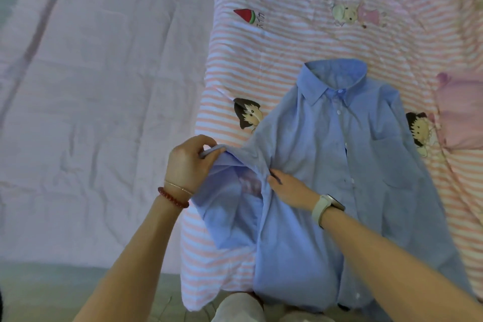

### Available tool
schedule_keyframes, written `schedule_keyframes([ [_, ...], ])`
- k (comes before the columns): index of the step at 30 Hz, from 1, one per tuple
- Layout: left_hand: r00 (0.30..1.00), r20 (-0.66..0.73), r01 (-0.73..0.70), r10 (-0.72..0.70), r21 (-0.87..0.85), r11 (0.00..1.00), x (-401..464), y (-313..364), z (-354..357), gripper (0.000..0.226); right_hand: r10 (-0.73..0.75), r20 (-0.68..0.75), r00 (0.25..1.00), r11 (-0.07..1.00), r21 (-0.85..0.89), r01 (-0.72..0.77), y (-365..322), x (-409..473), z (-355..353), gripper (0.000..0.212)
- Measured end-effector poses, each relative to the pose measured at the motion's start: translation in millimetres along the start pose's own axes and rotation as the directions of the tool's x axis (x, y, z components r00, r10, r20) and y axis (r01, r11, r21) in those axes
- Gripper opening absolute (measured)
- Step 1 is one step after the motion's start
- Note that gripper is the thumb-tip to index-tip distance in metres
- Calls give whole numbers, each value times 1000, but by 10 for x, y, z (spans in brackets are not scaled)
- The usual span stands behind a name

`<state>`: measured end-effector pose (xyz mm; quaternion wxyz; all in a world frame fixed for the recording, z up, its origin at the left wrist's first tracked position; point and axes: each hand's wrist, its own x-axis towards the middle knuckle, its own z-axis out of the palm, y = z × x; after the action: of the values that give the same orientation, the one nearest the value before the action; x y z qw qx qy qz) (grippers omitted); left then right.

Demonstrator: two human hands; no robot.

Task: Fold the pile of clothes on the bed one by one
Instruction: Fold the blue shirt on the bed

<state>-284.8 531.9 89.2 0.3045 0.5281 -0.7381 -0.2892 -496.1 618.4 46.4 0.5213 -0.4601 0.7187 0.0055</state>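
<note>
Both forearms were bare, with no sleeve in view on either arm. The left hand (pixel 187 162) had two bands at its wrist: a thin, pale gold-toned bangle (pixel 179 187) nearer the hand and, just behind it, a bracelet of round dark red beads (pixel 172 198). The right hand (pixel 290 188) had a wristwatch (pixel 329 204) with a wide, pale cream strap and a dark rectangular case with rounded corners, and its fingernails looked dark.
</note>
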Motion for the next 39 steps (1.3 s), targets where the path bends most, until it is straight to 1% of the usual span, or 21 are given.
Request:
schedule_keyframes([
  [1, 990, 0, -139, 140, 84, 987, 10, 56, -2, 25, 8, -5, 1000, 1000, -11, -8, -9, -16, -31, 38],
  [3, 942, 252, -254, 223, 101, 962, -43, 127, 20, 36, 0, -106, 994, 998, -57, -6, -20, -37, -89, 37],
  [4, 880, 460, -192, 118, 117, 974, -74, 120, 42, 41, -20, -193, 981, 996, -86, 3, -43, -55, -116, 38],
  [5, 759, 651, -114, -22, 165, 980, -115, 83, 66, 46, -62, -274, 960, 993, -113, 32, -88, -77, -137, 39],
  [6, 637, 760, -53, -132, 214, 976, -164, 23, 87, 49, -148, -332, 932, 982, -158, 99, -149, -101, -148, 41],
  [7, 588, 790, -45, -173, 245, 968, -217, -51, 107, 52, -266, -343, 901, 953, -234, 193, -227, -119, -147, 45],
  [8, 578, 787, -18, -216, 276, 961, -259, -107, 121, 52, -391, -289, 874, 897, -334, 290, -303, -120, -138, 50],
  [10, 682, 652, 57, -331, 404, 913, -337, -207, 148, 45, -528, -47, 848, 737, -521, 430, -376, -51, -47, 55],
  [11, 726, 554, 135, -407, 466, 874, -373, -247, 152, 40, -512, 77, 855, 676, -579, 457, -380, 3, 25, 54],
  [12, 729, 486, 211, -481, 509, 834, -402, -275, 145, 35, -461, 160, 873, 646, -614, 453, -366, 55, 96, 52],
  [16, 613, 471, 304, -634, 600, 740, -397, -462, 120, 30, -359, 184, 915, 691, -606, 393, -336, 151, 221, 45],
  [18, 601, 488, 419, -633, 482, 769, -320, -515, 85, 16, -354, 173, 919, 733, -559, 388, -369, 126, 200, 42],
  [19, 603, 510, 507, -613, 349, 788, -271, -534, 57, 15, -352, 166, 921, 752, -536, 384, -383, 109, 188, 42],
  [22, 627, 429, 734, -650, -45, 678, -126, -488, -73, 21, -318, 149, 936, 812, -467, 350, -381, 67, 146, 42],
  [24, 706, 195, 704, -680, -289, 648, -15, -412, -263, 22, -297, 153, 942, 838, -432, 334, -439, 51, 85, 44],
  [26, 718, -8, 609, -696, -477, 633, 60, -338, -375, 21, -261, 178, 949, 847, -430, 314, -432, 22, 49, 45],
  [29, 651, -159, 502, -742, -643, 578, 98, -287, -551, 21, -233, 190, 954, 837, -461, 296, -451, -11, 42, 45],
  [31, 587, -195, 485, -786, -692, 534, 79, -319, -638, 22, -235, 110, 966, 849, -461, 259, -496, -3, 51, 41],
  [34, 437, -95, 516, -894, -788, 336, 9, -395, -737, 24, -277, -2, 961, 861, -445, 247, -633, 35, 59, 40],
  [37, 294, 190, 620, -937, -784, 35, -61, -520, -717, 22, -341, -45, 939, 866, -403, 295, -799, 101, 104, 42],
  [39, 234, 336, 631, -912, -766, -121, -110, -581, -675, 21, -347, -30, 937, 888, -331, 318, -898, 147, 153, 43],
])
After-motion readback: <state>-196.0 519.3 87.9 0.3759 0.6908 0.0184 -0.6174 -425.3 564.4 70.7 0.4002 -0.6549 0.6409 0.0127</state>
